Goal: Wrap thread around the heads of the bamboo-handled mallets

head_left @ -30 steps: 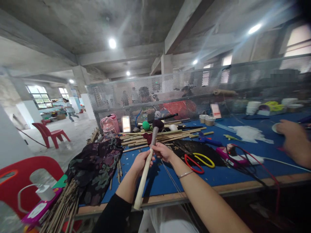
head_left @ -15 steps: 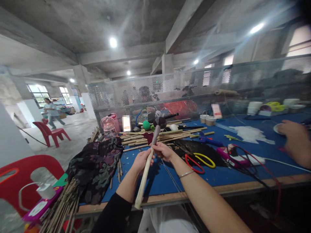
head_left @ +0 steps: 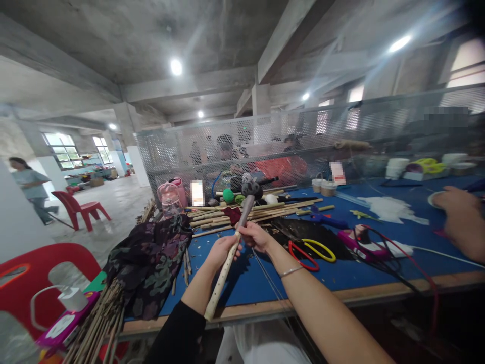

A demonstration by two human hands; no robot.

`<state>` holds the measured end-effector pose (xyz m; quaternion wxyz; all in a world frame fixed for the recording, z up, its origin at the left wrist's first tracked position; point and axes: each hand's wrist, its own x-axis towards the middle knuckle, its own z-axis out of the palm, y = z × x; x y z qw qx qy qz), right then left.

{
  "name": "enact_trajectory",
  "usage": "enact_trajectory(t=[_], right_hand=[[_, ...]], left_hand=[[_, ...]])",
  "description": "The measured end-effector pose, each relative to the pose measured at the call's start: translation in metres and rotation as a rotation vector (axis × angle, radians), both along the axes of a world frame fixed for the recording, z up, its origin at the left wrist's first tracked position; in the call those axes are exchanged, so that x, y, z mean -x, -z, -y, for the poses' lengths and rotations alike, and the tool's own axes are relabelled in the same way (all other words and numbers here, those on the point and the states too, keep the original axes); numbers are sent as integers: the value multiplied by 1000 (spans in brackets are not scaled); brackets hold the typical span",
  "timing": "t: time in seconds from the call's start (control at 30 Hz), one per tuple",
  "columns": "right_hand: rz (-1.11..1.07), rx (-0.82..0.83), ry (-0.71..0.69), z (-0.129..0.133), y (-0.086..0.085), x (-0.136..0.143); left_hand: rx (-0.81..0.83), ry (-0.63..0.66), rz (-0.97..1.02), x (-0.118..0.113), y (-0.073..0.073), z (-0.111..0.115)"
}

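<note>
Above the blue worktop (head_left: 265, 288), the left hand (head_left: 223, 251) has its fingers closed around the pale stick (head_left: 223, 275); just beside, the right hand (head_left: 256, 236) pinches the grey upper part (head_left: 246, 208). Scissors (head_left: 311, 254) lie farther right.

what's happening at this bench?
The person holds a pale stick with both hands, left hand just below right hand, where a grey-purple wrap covers its upper end. More sticks lie on the blue table, with red-and-yellow-handled scissors to the right. At the far right, another person's hand is by a small round container.
</note>
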<state>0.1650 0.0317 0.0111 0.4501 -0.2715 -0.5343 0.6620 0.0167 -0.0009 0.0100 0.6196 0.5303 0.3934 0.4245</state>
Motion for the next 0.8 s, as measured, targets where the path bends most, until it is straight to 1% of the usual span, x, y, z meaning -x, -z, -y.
enact_trajectory(t=[0.07, 0.1, 0.13, 0.23, 0.3, 0.37, 0.5, 0.53, 0.6, 0.67, 0.73, 0.8], right_hand=[[29, 2, 2, -1, 2, 0], [54, -1, 12, -2, 4, 0], [77, -4, 26, -3, 5, 1], [114, -11, 62, -6, 9, 3], [107, -8, 56, -5, 9, 4], [74, -5, 28, -4, 6, 3], [35, 10, -28, 0, 0, 2], [47, 12, -32, 1, 0, 2], [91, 6, -26, 1, 0, 3], [122, -13, 15, 1, 1, 5], [134, -22, 57, 1, 2, 6], [131, -16, 68, 1, 1, 7]], left_hand=[[14, 38, -13, -1, 2, -1], [-14, 25, -37, -1, 4, -1], [-67, -12, -62, -1, 6, -2], [-236, -177, -163, 0, 9, -3], [-254, -243, -219, 1, 8, -3], [-192, -213, -187, 0, 4, -1], [30, -19, 24, -3, -2, 3], [74, 6, 46, -4, -3, 4], [105, 6, 31, -5, -1, 4], [52, -48, -35, -4, 3, 1], [-55, -134, -119, -2, 7, -3], [-155, -232, -200, 0, 9, -5]])
